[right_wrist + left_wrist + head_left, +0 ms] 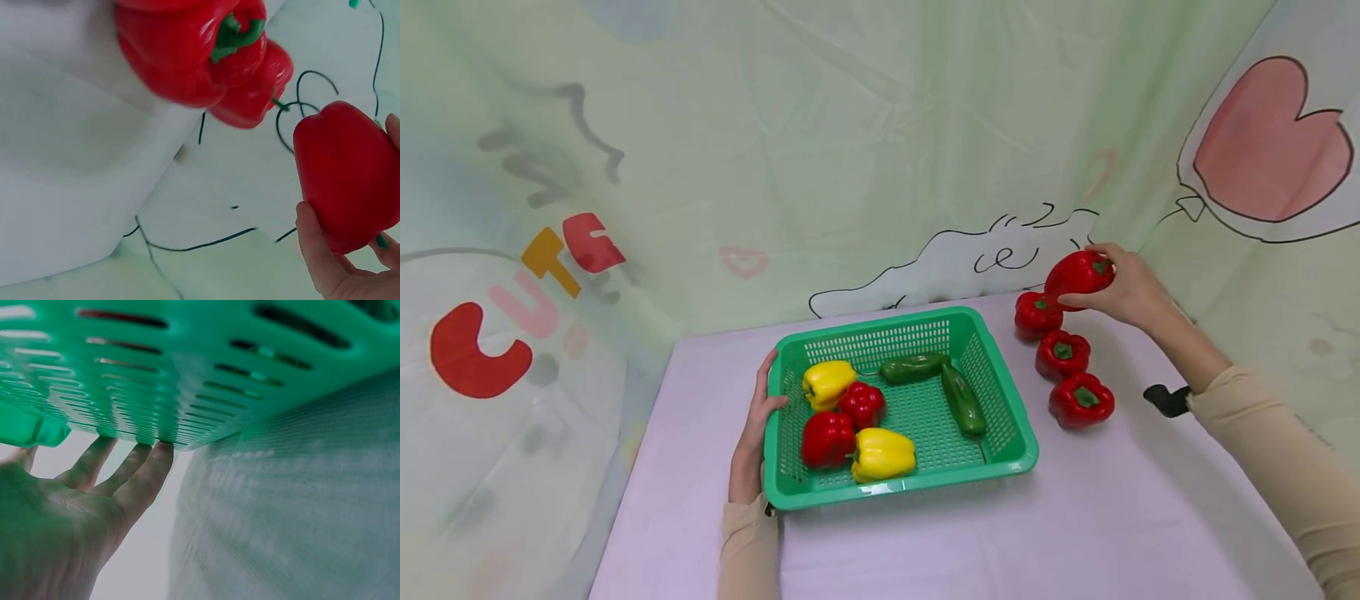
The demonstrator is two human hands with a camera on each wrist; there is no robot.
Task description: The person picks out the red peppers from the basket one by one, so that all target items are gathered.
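Observation:
My left hand [758, 421] holds the left side of a green plastic basket [970, 474], thumb over the rim. In the left wrist view, the fingers [140, 481] lie against its slotted outer wall. At the back right, my right hand [1123, 292] grips a red bell pepper [1077, 277] between thumb and fingers, its green stem facing the palm. The right wrist view shows this pepper [347, 178] held apart from the others. Below and left of it, three red bell peppers [1062, 355] stand in a line right of the basket.
Inside the basket, two yellow bell peppers [883, 455] and two red bell peppers [828, 439] sit at the left. Two long green peppers [962, 400] lie toward the back and right. A pale cloth covers the table [925, 542]; printed curtains [850, 167] hang behind and at both sides.

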